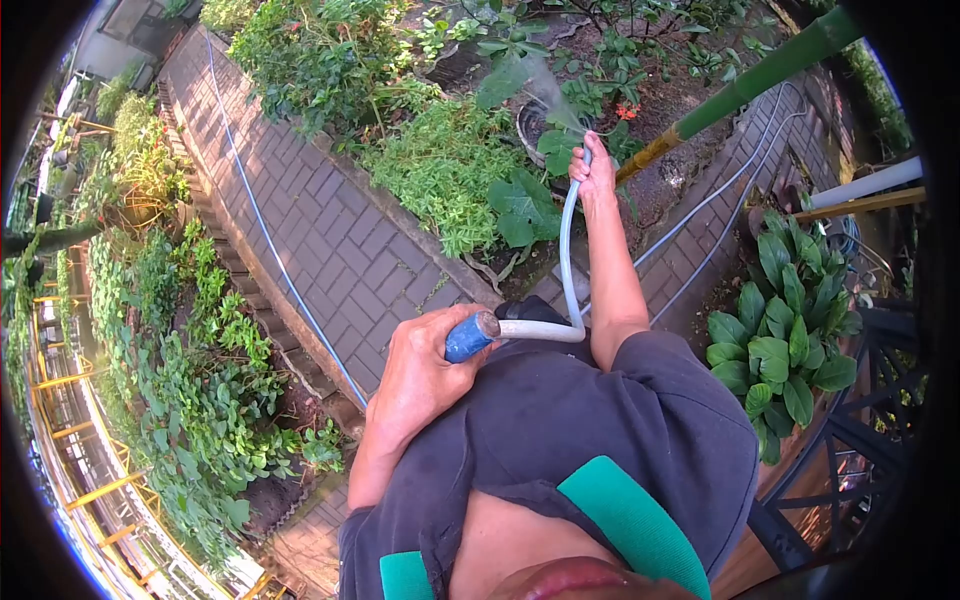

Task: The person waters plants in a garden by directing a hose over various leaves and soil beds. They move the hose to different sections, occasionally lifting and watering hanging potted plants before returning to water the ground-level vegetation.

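Observation:
My right hand is stretched forward over the garden bed, its fingers wrapped around the end of a pale grey hose. A fine spray of water fans out from the tip, over large green leaves and a round plant pot. Close to my chest, my left hand is closed around a blue cylindrical piece with a worn brownish end. The hose runs from beside this piece, bends sharply near my shirt and rises to my right hand.
A brick path runs along the left, with a thin blue hose lying on it. A green bamboo pole slants in from the upper right. Broad-leaved plants and a dark metal frame stand at right.

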`<state>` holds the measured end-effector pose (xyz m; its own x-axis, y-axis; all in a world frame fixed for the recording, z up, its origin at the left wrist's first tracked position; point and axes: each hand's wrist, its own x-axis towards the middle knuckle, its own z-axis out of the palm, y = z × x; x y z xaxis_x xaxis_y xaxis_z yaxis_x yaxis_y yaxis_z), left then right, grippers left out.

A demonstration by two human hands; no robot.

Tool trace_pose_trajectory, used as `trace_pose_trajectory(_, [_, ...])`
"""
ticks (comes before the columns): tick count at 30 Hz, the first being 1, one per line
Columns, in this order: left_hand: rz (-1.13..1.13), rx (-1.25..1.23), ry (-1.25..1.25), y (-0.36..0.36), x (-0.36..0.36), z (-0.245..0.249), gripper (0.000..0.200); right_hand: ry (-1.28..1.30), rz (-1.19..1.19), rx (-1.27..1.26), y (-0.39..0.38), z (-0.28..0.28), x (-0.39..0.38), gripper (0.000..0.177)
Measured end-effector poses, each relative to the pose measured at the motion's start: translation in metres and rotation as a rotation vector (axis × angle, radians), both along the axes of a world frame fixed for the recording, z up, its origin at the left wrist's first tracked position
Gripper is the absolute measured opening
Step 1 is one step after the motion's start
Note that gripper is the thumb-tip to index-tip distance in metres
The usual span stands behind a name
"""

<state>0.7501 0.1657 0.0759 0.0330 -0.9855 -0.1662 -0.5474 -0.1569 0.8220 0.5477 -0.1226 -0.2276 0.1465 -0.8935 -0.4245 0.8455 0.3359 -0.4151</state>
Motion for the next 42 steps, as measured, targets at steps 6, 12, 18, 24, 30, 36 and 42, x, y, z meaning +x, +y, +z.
trace_pose_trajectory(6, [0.010, 0.035, 0.007, -0.001, -0.002, 0.000, 0.025, 0.046, 0.086, 0.050, 0.007, 0.004, 0.021, 0.023])
trace_pose_trajectory(12, [-0.027, 0.077, -0.033, -0.005, -0.007, -0.003, 0.024, 0.023, 0.140, 0.108, 0.015, 0.000, 0.038, 0.024])
trace_pose_trajectory(18, [-0.028, 0.120, -0.046, -0.009, -0.014, 0.002, 0.023, 0.104, 0.153, 0.143, 0.020, 0.000, 0.034, 0.023])
trace_pose_trajectory(24, [-0.014, 0.127, -0.042, -0.013, -0.020, -0.001, 0.023, 0.073, 0.111, 0.027, 0.011, 0.021, 0.034, 0.024])
trace_pose_trajectory(30, [-0.042, 0.117, -0.033, -0.016, -0.026, -0.002, 0.023, 0.099, 0.177, -0.012, 0.003, 0.026, 0.049, 0.024])
trace_pose_trajectory(36, [-0.003, 0.167, -0.037, -0.015, -0.027, -0.001, 0.023, 0.129, 0.211, 0.023, 0.003, 0.024, 0.059, 0.025])
trace_pose_trajectory(42, [0.055, 0.221, -0.051, -0.012, -0.030, 0.000, 0.022, 0.218, 0.344, 0.031, 0.003, 0.017, 0.086, 0.023])
